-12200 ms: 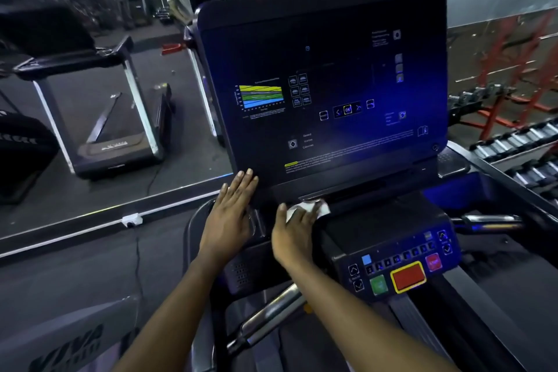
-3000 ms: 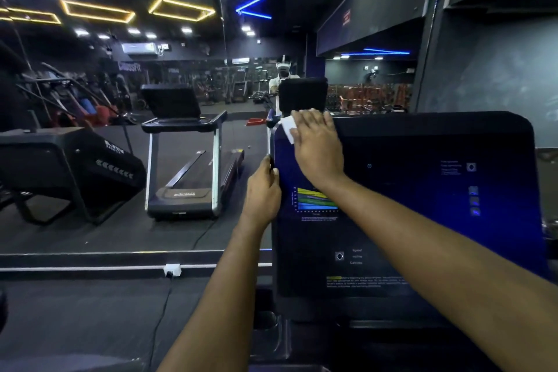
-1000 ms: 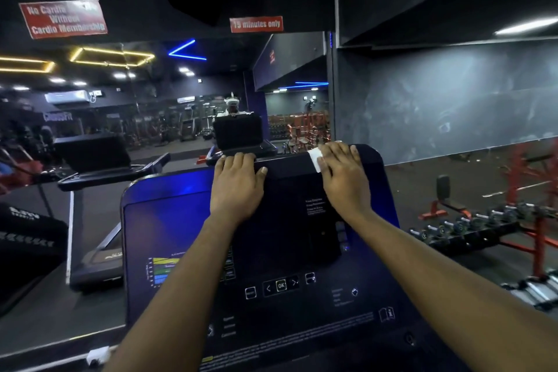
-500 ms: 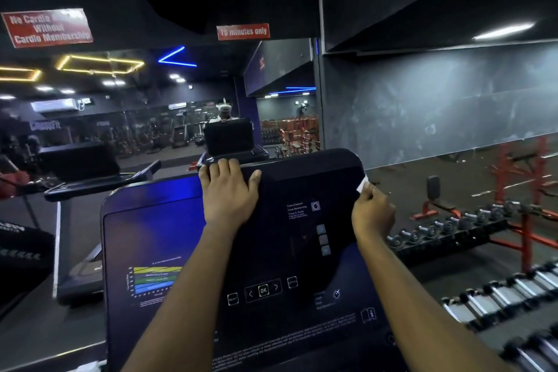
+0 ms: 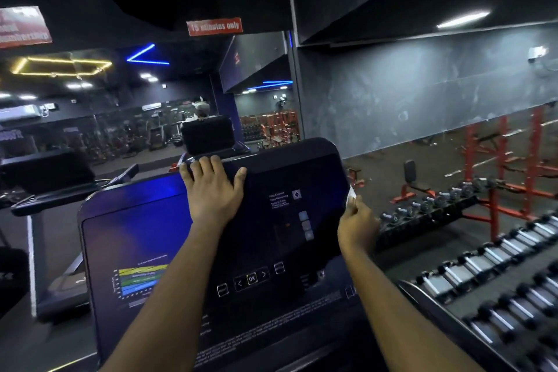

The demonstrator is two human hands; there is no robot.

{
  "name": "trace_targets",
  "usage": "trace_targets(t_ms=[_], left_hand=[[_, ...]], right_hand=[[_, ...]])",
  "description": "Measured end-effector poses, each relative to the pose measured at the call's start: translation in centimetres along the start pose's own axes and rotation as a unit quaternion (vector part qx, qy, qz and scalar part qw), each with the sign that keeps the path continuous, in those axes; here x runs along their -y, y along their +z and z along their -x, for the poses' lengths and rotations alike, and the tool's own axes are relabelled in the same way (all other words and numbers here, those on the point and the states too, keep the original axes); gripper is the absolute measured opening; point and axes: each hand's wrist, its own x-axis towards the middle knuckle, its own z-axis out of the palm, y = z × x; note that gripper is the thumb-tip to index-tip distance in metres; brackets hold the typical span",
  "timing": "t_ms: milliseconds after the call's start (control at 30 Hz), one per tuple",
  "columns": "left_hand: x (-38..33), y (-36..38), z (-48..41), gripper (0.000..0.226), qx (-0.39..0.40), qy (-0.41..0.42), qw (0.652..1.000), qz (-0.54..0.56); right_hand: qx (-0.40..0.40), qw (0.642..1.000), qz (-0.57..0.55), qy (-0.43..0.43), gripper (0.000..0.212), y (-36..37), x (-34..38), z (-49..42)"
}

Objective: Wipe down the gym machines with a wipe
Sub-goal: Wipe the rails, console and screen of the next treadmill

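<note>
Dark gym, neon strips glowing in the mirror (image 5: 120,106) ahead, and the treadmill console (image 5: 145,235) fills the middle of the shot. Out beyond the wiping hand, on its far side, the dumbbell rack (image 5: 428,208) runs along the floor, with more dumbbells (image 5: 489,263) lower and nearer. All of that is well apart from the action, so nothing blocks the stroke.

Left hand (image 5: 211,193) is still parked on the top rim, fingers hooked over it, thumb spread on the face, holding the console steady. Now the mover! The right hand (image 5: 357,225) was on the top rim a second ago, rounded the upper corner half a second back, and has come down the side edge. Its fingers are curled, pinching the wipe (image 5: 351,193) against that edge; only a small white corner shows just above the fingertips.

So the top looks done and the side is under way, on this read. The screen face between the two hands and the stretch of edge below the pinch likely remain. One snag: the bracing hand covers its own patch of rim, and that spot would need a pass once it lifts.
</note>
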Motion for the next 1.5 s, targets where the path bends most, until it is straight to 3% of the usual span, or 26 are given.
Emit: trace_targets(t_ms=[200,333,500,667,833,933,1000,1067,1167,1267,1333,1500], left_hand=[[-0.2,0.0,0.7,0.073,0.006,0.006,1.000,0.004],[0.8,-0.1,1.2,0.075,0.006,0.034,0.999,0.010],[2.0,-0.4,1.6,0.078,0.025,0.069,0.997,0.006],[2.3,-0.9,1.6,0.076,0.038,0.076,0.996,0.012],[2.4,-0.8,1.7,0.073,0.028,0.076,0.997,0.021],[2.3,-0.7,1.7,0.072,0.017,0.073,0.997,0.026],[2.3,-0.6,1.7,0.072,0.020,0.073,0.997,0.026],[2.3,-0.6,1.7,0.071,0.017,0.071,0.997,0.024],[1.9,-0.4,1.7,0.070,0.011,0.063,0.998,0.026],[1.7,-0.3,1.8,0.068,-0.005,0.054,0.998,0.034],[1.7,-0.3,1.7,0.066,-0.015,0.053,0.998,0.039],[2.0,-0.2,1.5,0.065,-0.017,0.058,0.997,0.042]], right_hand=[[0.011,0.995,0.012,0.096,0.029,-2.2,-8.7,5.5],[0.020,0.994,0.007,0.110,0.038,-1.7,-8.5,6.6],[0.086,0.992,0.078,-0.049,0.068,1.0,-0.6,4.5],[0.138,0.954,0.179,-0.195,0.075,3.6,7.2,2.0],[0.139,0.935,0.157,-0.285,0.072,2.9,4.5,7.4],[0.107,0.953,0.179,-0.220,0.071,2.3,1.5,7.7],[0.105,0.967,0.185,-0.141,0.073,2.6,2.5,4.6],[0.121,0.969,0.181,-0.114,0.076,3.0,5.1,1.5],[0.142,0.953,0.178,-0.201,0.078,3.9,7.2,1.3],[0.154,0.930,0.148,-0.298,0.074,3.4,4.6,6.7],[0.144,0.927,0.155,-0.309,0.072,2.6,2.2,8.7],[0.108,0.974,0.149,-0.134,0.079,4.0,5.9,2.7]])
